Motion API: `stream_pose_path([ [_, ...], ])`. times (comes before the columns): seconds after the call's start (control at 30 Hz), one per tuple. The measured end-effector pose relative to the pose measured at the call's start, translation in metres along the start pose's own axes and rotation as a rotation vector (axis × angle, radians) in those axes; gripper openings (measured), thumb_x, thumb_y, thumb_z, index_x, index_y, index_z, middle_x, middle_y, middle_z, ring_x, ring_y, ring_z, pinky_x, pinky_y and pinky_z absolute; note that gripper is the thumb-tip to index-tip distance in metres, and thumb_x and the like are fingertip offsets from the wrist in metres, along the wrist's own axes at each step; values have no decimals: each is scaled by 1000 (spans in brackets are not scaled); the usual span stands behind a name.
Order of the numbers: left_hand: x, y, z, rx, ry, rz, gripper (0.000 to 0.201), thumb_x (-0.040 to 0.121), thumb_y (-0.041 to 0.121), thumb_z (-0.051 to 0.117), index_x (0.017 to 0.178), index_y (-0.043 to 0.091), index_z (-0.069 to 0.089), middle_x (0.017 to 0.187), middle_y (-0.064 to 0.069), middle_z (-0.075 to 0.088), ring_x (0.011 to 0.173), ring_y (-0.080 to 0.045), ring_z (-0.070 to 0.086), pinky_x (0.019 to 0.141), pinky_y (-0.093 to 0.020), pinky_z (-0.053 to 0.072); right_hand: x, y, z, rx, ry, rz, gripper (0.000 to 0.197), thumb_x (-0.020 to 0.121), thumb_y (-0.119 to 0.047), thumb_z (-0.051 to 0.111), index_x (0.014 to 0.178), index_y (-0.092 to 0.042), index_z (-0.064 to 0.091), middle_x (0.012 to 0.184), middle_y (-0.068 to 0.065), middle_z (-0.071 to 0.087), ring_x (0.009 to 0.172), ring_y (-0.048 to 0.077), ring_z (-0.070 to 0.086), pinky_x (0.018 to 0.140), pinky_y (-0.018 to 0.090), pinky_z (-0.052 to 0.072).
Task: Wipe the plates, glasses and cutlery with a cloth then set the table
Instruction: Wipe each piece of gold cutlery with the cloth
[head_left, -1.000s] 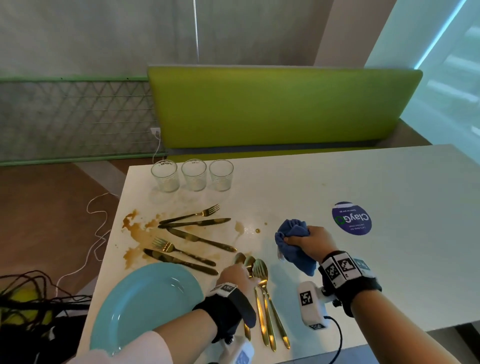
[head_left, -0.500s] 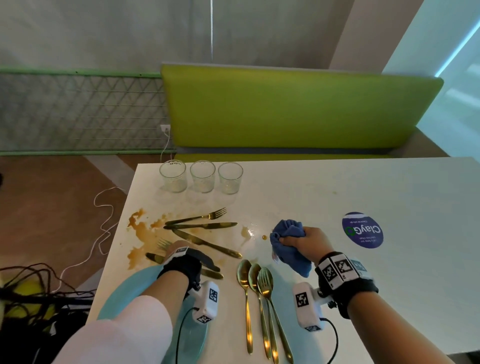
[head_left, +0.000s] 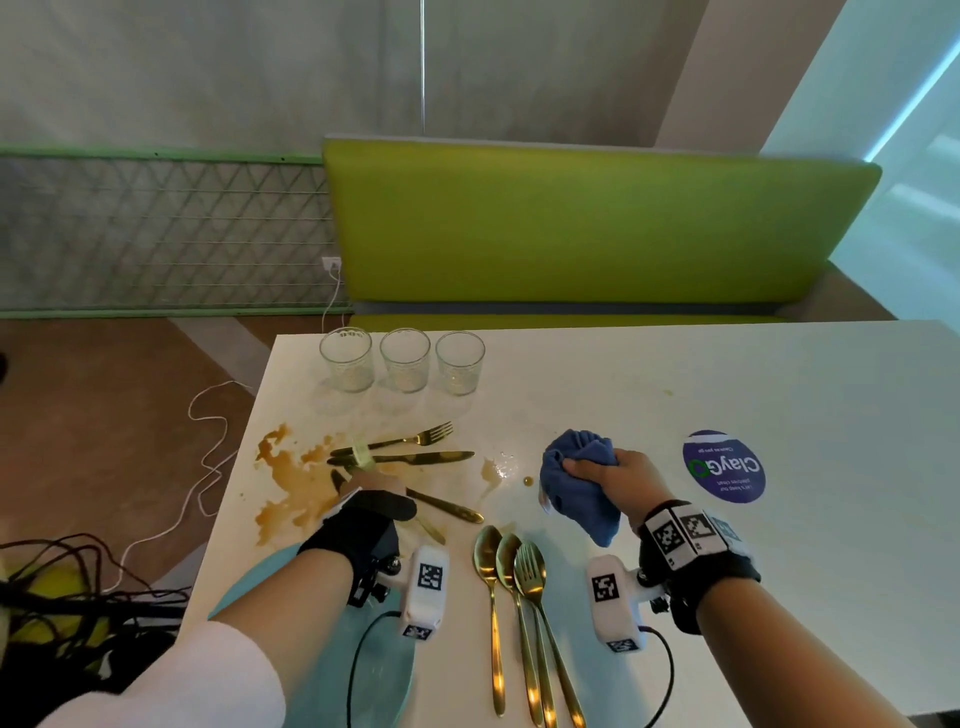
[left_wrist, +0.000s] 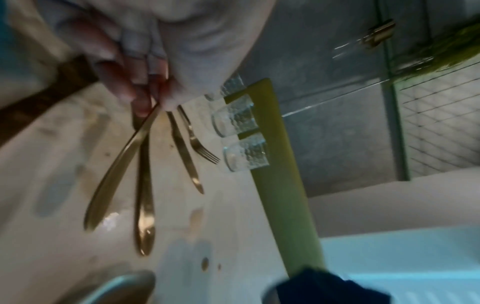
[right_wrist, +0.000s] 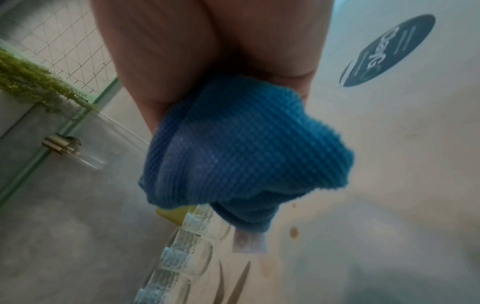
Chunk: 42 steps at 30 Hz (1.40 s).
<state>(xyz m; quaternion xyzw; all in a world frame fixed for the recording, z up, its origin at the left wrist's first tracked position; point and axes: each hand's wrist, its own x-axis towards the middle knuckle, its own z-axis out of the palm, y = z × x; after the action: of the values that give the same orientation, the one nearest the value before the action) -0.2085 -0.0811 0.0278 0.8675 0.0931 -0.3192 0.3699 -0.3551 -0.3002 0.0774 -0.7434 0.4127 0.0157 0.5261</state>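
Cutlery: left hand (left_wrist: 145, 67) pinches gold piece (left_wrist: 116, 164), type unclear; right hand (head_left: 618, 475) grips bunched blue cloth (head_left: 576, 483) mid-frame.

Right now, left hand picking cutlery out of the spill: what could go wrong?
1. The left hand only pinches the tip of a gold knife; the grip looks thin, so it may slip and clatter onto the knife under it.
2. The brown spill lies under that cutlery; lifting may drip it onto the teal plate.
3. The blue cloth in the right hand is bunched, so wiping may smear.
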Motion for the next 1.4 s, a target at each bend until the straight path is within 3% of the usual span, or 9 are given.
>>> stream_pose_path([
  [0.1, -17, 14, 2, 42, 101, 185, 24, 92, 28, 52, 98, 7, 64, 110, -16, 68, 104, -33, 61, 89, -33, 47, 3, -7, 12, 274, -21, 18, 18, 84, -26, 65, 83, -9, 65, 96, 18, 68, 95, 32, 63, 89, 44, 51],
  [0.17, -31, 24, 6, -35, 96, 307, 14, 90, 27, 57, 88, 14, 59, 102, -11, 71, 100, -31, 62, 88, -30, 47, 3, -16, 23, 498, -100, 19, 20, 89, -27, 58, 92, -8, 64, 97, 13, 68, 92, 26, 64, 83, 39, 53],
  [0.27, -53, 38, 9, -11, 44, 447, 18, 89, 24, 58, 100, 10, 63, 102, -10, 69, 101, -27, 61, 84, -27, 42, -1, -35, 45, 649, -228, 10, 24, 95, -28, 48, 102, -9, 61, 97, 10, 67, 92, 22, 63, 81, 33, 52],
  [0.4, -70, 44, 12, 217, -41, 567, 25, 90, 12, 50, 111, 8, 63, 110, -19, 66, 105, -34, 60, 83, -32, 45, -9, -49, 72, 313, -208, -108, 24, 93, -9, 51, 110, 6, 58, 106, 22, 62, 108, 35, 57, 97, 47, 46],
  [0.53, -74, 35, 8, 281, -75, 574, 24, 87, 13, 54, 106, 6, 67, 107, -18, 67, 103, -33, 60, 73, -27, 40, -11, -58, 71, 10, -153, -210, 12, 82, -16, 68, 71, -16, 63, 84, 15, 65, 90, 31, 62, 90, 46, 51],
  [0.7, -68, 34, 3, 158, -102, 539, 11, 86, 18, 62, 92, 10, 67, 98, -12, 73, 82, -20, 62, 76, -24, 44, -14, -79, 64, -231, -53, -284, 23, 86, -26, 61, 68, -15, 53, 82, 12, 59, 81, 23, 56, 76, 33, 47],
  [0.93, -55, 18, -4, -83, -67, 412, 22, 88, 20, 61, 103, 5, 67, 94, -3, 64, 91, -15, 55, 72, -9, 39, -7, -87, 32, 503, 83, -136, 17, 86, -23, 63, 72, -14, 58, 80, 10, 63, 81, 26, 60, 77, 39, 51],
  [1.13, -61, 39, -1, 40, -4, 503, 22, 89, 11, 55, 107, 3, 66, 104, -19, 69, 102, -32, 62, 84, -30, 45, -23, -66, 73, 246, -203, -104, 17, 87, -22, 62, 76, -9, 64, 92, 21, 65, 91, 30, 61, 90, 44, 49],
  [1.4, -74, 32, 9, -73, -57, 549, 23, 90, 26, 57, 102, 10, 67, 102, -9, 70, 97, -25, 62, 80, -27, 43, -9, -77, 71, 346, -20, -59, 13, 84, -19, 63, 72, -16, 61, 83, 14, 65, 86, 33, 63, 86, 45, 53],
])
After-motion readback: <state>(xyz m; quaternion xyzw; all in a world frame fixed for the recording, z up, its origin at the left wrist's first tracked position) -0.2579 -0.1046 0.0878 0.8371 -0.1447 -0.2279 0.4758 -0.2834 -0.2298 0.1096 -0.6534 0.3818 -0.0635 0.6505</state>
